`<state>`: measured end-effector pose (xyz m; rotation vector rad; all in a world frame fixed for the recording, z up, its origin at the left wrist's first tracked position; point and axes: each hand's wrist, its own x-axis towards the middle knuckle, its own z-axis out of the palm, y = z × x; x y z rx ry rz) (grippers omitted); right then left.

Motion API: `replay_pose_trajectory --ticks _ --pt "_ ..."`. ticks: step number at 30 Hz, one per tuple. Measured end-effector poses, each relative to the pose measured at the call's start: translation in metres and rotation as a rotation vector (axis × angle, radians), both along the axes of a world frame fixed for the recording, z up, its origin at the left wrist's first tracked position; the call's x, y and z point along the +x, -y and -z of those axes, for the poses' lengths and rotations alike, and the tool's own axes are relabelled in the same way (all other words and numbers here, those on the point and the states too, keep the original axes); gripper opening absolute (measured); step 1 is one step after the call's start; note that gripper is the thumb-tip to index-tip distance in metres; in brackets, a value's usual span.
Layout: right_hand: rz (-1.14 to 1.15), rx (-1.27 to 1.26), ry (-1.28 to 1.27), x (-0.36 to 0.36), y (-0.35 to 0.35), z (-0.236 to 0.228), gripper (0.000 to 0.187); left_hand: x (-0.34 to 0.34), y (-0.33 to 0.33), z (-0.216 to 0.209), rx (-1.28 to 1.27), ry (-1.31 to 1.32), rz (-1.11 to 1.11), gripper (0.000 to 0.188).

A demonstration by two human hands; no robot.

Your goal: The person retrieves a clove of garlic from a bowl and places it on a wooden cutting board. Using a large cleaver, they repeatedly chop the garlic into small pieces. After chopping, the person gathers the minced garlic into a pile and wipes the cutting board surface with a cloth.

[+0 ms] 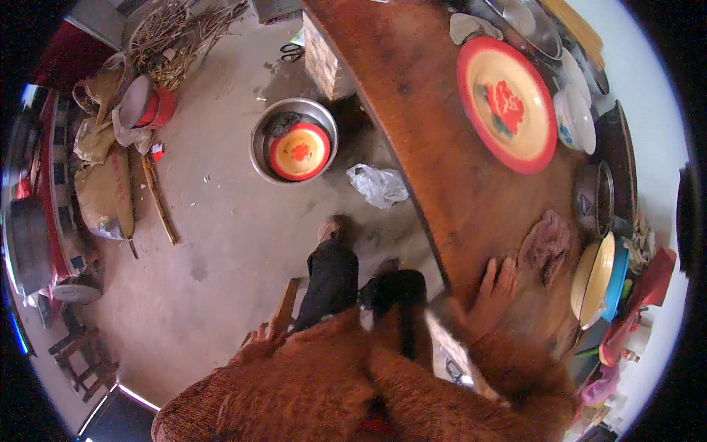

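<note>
My right hand (492, 296) lies on the brown tabletop (412, 96), palm down with its fingers stretched out and nothing in it. Just beyond its fingertips is a crumpled brownish-pink cloth (546, 247). Down at my left side, my left hand (264, 334) is beside a wooden edge (287, 303), perhaps of a seat. Its fingers are small and partly covered by my brown sleeve, so I cannot make out their grip. A large red-rimmed enamel basin (541, 140) with a flower design sits at the far part of the table.
On the floor ahead stands a metal basin (258, 147) holding a smaller red-rimmed dish (300, 152) and a dark scrubber. Near the table lies a clear plastic bag (378, 186). Bowls and a yellow basin (593, 280) line the wall. Sticks (177, 44) are piled far left.
</note>
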<state>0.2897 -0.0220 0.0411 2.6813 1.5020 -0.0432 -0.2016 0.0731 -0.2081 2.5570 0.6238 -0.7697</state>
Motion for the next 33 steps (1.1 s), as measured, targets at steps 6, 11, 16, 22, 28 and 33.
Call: replay_pose_trajectory --ticks 6,11,16,22,28,33 --pt "-0.022 -0.008 -0.104 0.003 0.000 -0.011 0.084 0.009 -0.010 -0.008 -0.024 -0.043 -0.009 0.065" --pt "-0.014 -0.031 -0.157 0.012 0.003 -0.006 0.088 0.027 -0.011 -0.021 -0.046 -0.085 -0.039 0.064" --pt "0.005 0.041 -0.141 0.011 0.006 -0.002 0.085 0.043 -0.023 -0.035 -0.063 -0.125 -0.044 0.063" --pt "0.005 0.107 -0.154 0.012 0.008 0.002 0.085 0.070 -0.050 -0.046 -0.110 -0.194 -0.085 0.062" --pt "0.061 0.124 -0.209 0.010 0.001 -0.008 0.081 0.145 -0.110 -0.109 -0.211 -0.309 -0.334 0.060" --pt "0.037 0.183 -0.161 0.013 0.001 -0.003 0.079 0.276 -0.180 -0.202 -0.145 0.178 -0.931 0.058"
